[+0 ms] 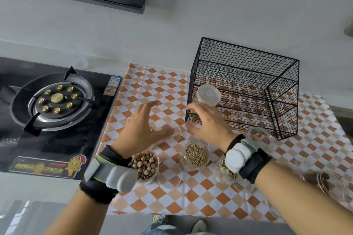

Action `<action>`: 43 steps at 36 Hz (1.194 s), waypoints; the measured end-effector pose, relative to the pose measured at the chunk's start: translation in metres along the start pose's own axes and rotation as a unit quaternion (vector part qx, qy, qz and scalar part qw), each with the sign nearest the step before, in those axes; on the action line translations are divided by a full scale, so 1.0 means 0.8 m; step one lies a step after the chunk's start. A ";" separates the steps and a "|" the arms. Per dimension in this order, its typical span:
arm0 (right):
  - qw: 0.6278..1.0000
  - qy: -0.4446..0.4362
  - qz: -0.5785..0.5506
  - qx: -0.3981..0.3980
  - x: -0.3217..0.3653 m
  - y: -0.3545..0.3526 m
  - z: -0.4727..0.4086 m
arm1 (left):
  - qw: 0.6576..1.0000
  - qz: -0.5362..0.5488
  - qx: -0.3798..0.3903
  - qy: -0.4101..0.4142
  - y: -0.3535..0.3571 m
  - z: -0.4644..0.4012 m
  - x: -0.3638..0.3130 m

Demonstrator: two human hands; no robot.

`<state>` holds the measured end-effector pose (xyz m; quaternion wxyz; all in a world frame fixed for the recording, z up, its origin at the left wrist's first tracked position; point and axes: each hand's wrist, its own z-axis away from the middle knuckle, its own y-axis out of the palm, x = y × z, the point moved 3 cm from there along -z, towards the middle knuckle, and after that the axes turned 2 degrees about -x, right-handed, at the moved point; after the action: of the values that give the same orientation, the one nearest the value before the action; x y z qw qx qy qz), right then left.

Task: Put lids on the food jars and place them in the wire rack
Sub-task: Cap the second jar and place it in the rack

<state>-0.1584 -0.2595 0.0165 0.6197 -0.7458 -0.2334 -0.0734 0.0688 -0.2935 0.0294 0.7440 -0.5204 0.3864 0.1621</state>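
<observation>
Below, by label:
Right hand (205, 122): fingers wrapped around a lidded jar (207, 96) at the near-left corner of the wire rack (248, 74).
Left hand (142, 128): fingers spread, holding nothing, above the checked cloth (166, 192).
Open jars: hazelnuts (146, 164) and small seeds (196, 154), near side.
Stove (55, 99): far left.

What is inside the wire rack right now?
One lidded clear jar stands at the left end of the wire rack; the right hand covers its lower part, so its contents are unclear. The rest of the rack shows only the checkered cloth through the mesh.
</observation>
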 end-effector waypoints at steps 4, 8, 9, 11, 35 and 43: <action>0.997 0.015 0.009 0.071 0.010 0.017 -0.005 | 1.000 -0.006 -0.002 -0.017 -0.009 0.003 0.024; 0.983 0.049 0.053 0.170 0.014 0.043 -0.017 | 0.999 -0.006 -0.006 -0.044 -0.010 0.007 0.047; 0.976 0.063 0.066 0.198 0.015 0.049 -0.020 | 0.999 -0.006 -0.005 -0.048 -0.009 0.008 0.053; 0.964 0.086 0.083 0.238 0.011 0.061 -0.025 | 0.998 -0.005 -0.003 -0.055 -0.007 0.008 0.063; 0.882 0.207 0.109 0.408 0.004 0.157 -0.064 | 0.955 0.284 0.034 -0.079 0.006 -0.011 0.156; 0.873 0.204 0.153 0.416 0.002 0.170 -0.072 | 0.968 0.214 0.121 -0.048 0.016 -0.019 0.175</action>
<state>-0.0871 -0.3310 -0.0908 0.9098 -0.4143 0.0066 -0.0246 0.1453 -0.3242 -0.0853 0.7670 -0.3232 0.4696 0.2945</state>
